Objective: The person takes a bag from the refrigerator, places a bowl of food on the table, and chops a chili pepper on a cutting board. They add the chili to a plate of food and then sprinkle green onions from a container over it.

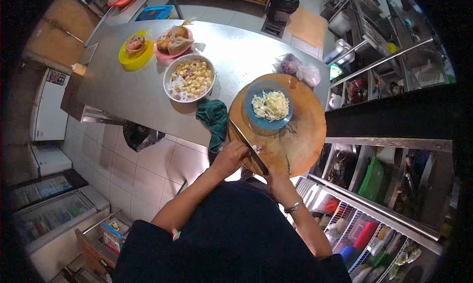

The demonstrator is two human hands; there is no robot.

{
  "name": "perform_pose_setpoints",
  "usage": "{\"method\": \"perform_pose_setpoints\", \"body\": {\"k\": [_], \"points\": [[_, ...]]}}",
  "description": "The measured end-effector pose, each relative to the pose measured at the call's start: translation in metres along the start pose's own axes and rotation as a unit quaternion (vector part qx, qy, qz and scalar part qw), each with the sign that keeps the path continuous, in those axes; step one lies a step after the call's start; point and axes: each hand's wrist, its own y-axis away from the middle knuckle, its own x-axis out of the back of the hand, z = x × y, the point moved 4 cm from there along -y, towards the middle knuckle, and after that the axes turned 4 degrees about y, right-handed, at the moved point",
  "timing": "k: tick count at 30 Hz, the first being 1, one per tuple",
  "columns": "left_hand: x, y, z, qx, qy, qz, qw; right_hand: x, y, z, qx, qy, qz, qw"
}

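Observation:
My right hand [279, 180] is closed around the handle of a long kitchen knife [245, 141], whose blade slants up and left over the near-left part of a round wooden chopping board [310, 130]. Bent and drawn together, the fingers of my left hand [233, 156] are beside the blade; what they pinch, if anything, is hidden. Small purple-and-white pieces [258, 149] lie on the board just right of the blade. A blue bowl [250, 116] of shredded cabbage [271, 105] stands further back on the board. Left of it, a dark green cloth [213, 119] hangs over the table edge.
The steel table [148, 93] bears a white bowl [166, 81] of pale peeled cloves and purple pieces, a yellow plate [140, 61] with meat, a pink plate [167, 54] with bagged food, and plastic bags [298, 68] with purple contents. Shelves and a rail [374, 204] run along the right.

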Motion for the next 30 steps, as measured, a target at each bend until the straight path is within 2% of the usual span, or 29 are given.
{"method": "perform_pose_setpoints", "body": {"k": [1, 2, 4, 5, 9, 12, 14, 16, 19, 20, 21, 25, 26, 28, 30], "points": [[0.000, 0.003, 0.000, -0.005, 0.009, 0.001, 1.000, 0.022, 0.001, -0.012, -0.003, -0.016, -0.046, 0.999], [0.000, 0.006, 0.001, -0.003, 0.010, -0.001, 1.000, 0.026, 0.003, -0.016, -0.005, -0.018, -0.048, 0.999], [0.000, 0.003, 0.001, -0.012, -0.024, 0.002, 1.000, 0.028, 0.000, -0.016, -0.060, -0.022, -0.087, 0.994], [-0.001, 0.004, 0.000, -0.014, -0.023, 0.002, 1.000, 0.015, -0.001, -0.016, -0.023, -0.075, -0.033, 0.996], [0.000, 0.005, 0.001, -0.010, -0.028, 0.007, 1.000, 0.005, 0.002, -0.010, -0.030, -0.041, -0.045, 0.998], [0.002, 0.004, 0.003, -0.009, -0.035, 0.003, 0.999, 0.030, 0.003, -0.022, -0.031, -0.045, -0.046, 0.997], [0.001, 0.004, 0.003, -0.008, -0.034, -0.001, 0.999, 0.004, -0.004, -0.013, -0.041, -0.075, -0.048, 0.995], [-0.001, 0.006, 0.001, -0.015, -0.036, -0.004, 0.999, -0.002, -0.007, -0.013, -0.061, -0.073, -0.014, 0.995], [-0.006, 0.008, -0.001, -0.003, -0.027, 0.006, 1.000, 0.003, -0.004, -0.011, -0.027, -0.041, 0.015, 0.999], [0.000, 0.004, 0.011, -0.043, 0.010, 0.024, 0.999, 0.001, -0.005, -0.007, -0.023, -0.023, 0.018, 0.999], [-0.009, 0.011, 0.000, -0.008, -0.014, 0.013, 1.000, 0.000, -0.005, -0.003, -0.018, -0.006, 0.022, 1.000], [-0.003, 0.015, 0.001, -0.100, 0.006, 0.028, 0.995, 0.004, -0.004, -0.008, -0.006, 0.008, 0.057, 0.998], [-0.005, 0.017, -0.001, -0.091, -0.029, -0.011, 0.995, 0.000, -0.001, -0.002, -0.019, 0.015, 0.053, 0.998], [0.006, 0.027, -0.004, -0.041, -0.017, -0.111, 0.993, -0.009, -0.002, 0.006, 0.017, 0.060, 0.094, 0.994], [0.022, 0.048, -0.017, -0.035, -0.055, -0.071, 0.995, -0.016, -0.002, 0.014, 0.039, 0.093, 0.117, 0.988]]}}
